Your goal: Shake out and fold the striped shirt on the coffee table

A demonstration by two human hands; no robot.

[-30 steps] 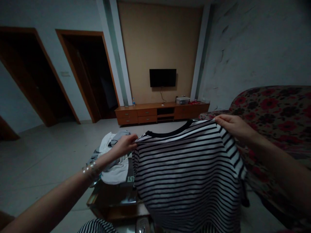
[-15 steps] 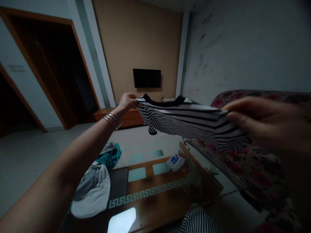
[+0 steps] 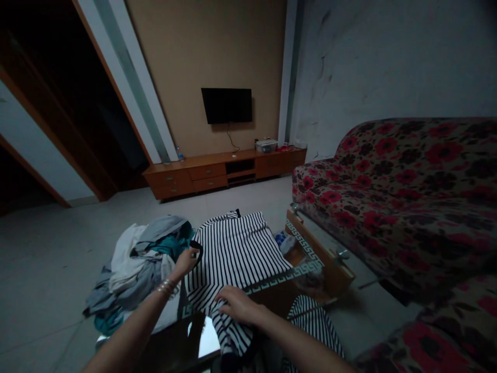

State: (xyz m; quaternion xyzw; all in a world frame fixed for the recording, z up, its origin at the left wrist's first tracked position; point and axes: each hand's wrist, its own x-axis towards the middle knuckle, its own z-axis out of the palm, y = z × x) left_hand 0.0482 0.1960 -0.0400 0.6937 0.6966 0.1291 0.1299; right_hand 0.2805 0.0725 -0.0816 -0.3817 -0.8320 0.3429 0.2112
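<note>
A black-and-white striped T-shirt (image 3: 233,251) lies spread flat on the low wooden coffee table (image 3: 310,259). My left hand (image 3: 185,259), bangles on its wrist, pinches the shirt's left edge by the black neckline. My right hand (image 3: 236,304) rests flat on the shirt's near part, its fingers spread over the fabric. The shirt's near end hangs over the table's front edge.
A heap of white, grey and teal clothes (image 3: 135,259) lies on the table's left end. A floral sofa (image 3: 407,197) stands to the right. Striped cloth (image 3: 314,326) covers my lap. A TV (image 3: 227,104) and a wooden cabinet (image 3: 221,171) line the far wall.
The shirt was held up in the air by its shoulders; it now lies flat on the table. Both hands came down with it, and the right hand now presses on it.
</note>
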